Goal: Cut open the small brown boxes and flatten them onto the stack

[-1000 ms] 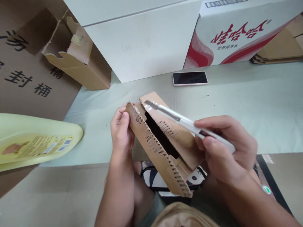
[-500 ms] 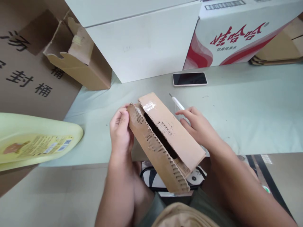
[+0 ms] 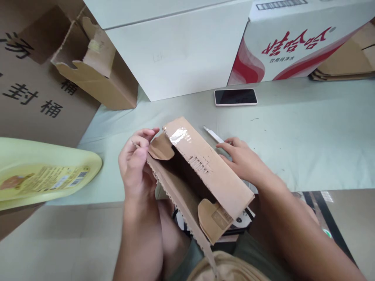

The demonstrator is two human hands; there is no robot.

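A small brown cardboard box [image 3: 205, 168] with clear tape on its top is held in front of me, its long flap folded open toward me. My left hand [image 3: 135, 164] grips the flap's torn, corrugated edge at the box's left end, fingers curled. My right hand [image 3: 243, 160] lies against the box's right side with fingers stretched out, holding nothing. A white utility knife [image 3: 213, 135] lies on the pale green table [image 3: 307, 136] just beyond my right fingertips.
A phone [image 3: 236, 96] lies face up on the table. Behind it stand a large white box [image 3: 175, 50] and a red-and-white printed carton [image 3: 293, 43]. A torn brown box [image 3: 96, 78] and a yellow plastic container [image 3: 43, 173] are at the left.
My right hand has put the knife down on the table and moved to the box's side. My left hand has pulled the flap open, showing the inside.
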